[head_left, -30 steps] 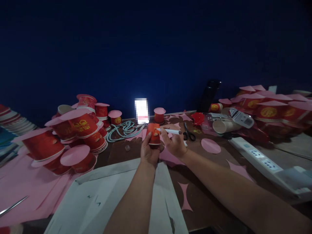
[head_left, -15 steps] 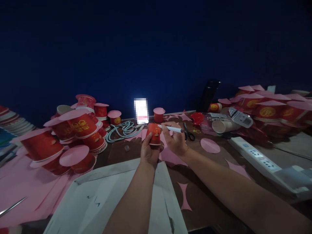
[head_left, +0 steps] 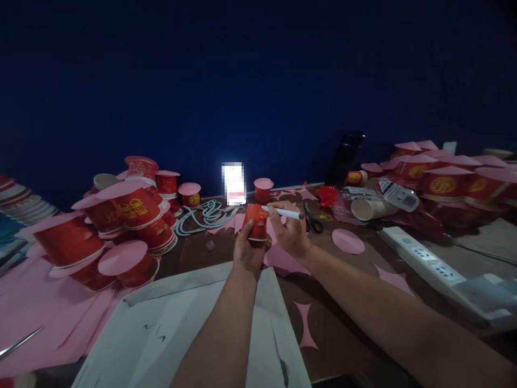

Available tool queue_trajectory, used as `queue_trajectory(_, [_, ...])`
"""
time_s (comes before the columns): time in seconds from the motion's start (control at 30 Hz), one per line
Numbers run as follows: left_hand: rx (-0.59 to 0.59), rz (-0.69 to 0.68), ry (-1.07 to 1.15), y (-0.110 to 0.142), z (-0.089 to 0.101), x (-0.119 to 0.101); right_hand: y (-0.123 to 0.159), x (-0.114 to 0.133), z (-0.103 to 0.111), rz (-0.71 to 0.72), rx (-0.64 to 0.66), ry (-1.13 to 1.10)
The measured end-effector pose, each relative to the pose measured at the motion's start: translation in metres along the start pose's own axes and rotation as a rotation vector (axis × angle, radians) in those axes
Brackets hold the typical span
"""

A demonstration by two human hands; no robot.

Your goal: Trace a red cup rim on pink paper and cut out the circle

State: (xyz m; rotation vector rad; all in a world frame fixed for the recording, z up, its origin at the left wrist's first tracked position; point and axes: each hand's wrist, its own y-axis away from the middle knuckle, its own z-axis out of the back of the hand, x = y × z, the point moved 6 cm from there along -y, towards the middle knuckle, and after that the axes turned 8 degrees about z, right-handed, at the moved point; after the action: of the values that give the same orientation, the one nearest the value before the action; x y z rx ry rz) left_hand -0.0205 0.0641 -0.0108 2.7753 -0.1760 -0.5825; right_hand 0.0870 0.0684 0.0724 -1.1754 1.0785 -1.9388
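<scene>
Clock directions run from your red paper cup with yellowish print [head_left: 257, 220]. Nearest, 7 o'clock: shallow white panel with raised edges [head_left: 173, 302] on the brown counter [head_left: 343, 350], your left forearm across it. 5 o'clock: pink concave-sided paper scrap [head_left: 306, 326]. 4 o'clock: long white power strip [head_left: 404, 245]. Your left hand [head_left: 247, 253] has the cup, white rim down; thumb along its left side, other fingers mostly hidden. Your right fingers are pinched on a slim white pen with dark end [head_left: 287, 214], tip at cup's upper right; can't tell if touching. 3 o'clock: black-handled scissors [head_left: 309, 216]. Farther, 12 o'clock: red cup topped by pink paper disc [head_left: 264, 193]. 11 o'clock: glowing rectangular screen [head_left: 233, 180].
</scene>
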Motion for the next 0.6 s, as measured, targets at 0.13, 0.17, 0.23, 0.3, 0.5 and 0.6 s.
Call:
queue_trajectory(0.13, [0.0, -0.004, 0.016, 0.0007, -0.0007, -0.0011, 0.0009, -0.0006, -0.0011, -0.001, 0.01, 0.004])
queue_trajectory(0.17, [-0.002, 0.001, 0.016, 0.0007, -0.0005, -0.001, 0.0011, -0.0006, -0.0015, -0.001, 0.015, 0.004])
queue_trajectory(0.23, [0.001, 0.01, 0.014, 0.0003, 0.0, -0.0005, 0.0015, -0.0007, -0.0015, -0.001, 0.014, 0.005])
queue_trajectory(0.3, [0.009, 0.006, 0.018, -0.0008, 0.0009, -0.0008, 0.0018, -0.0006, -0.0014, 0.0, 0.01, 0.001])
queue_trajectory(0.5, [0.021, 0.0, 0.018, -0.0034, 0.0034, -0.0012, 0.0032, 0.0006, -0.0026, 0.007, 0.018, 0.007])
queue_trajectory(0.6, [0.01, -0.004, 0.022, -0.0024, 0.0031, -0.0016, 0.0037, 0.0013, -0.0031, 0.006, 0.027, 0.025])
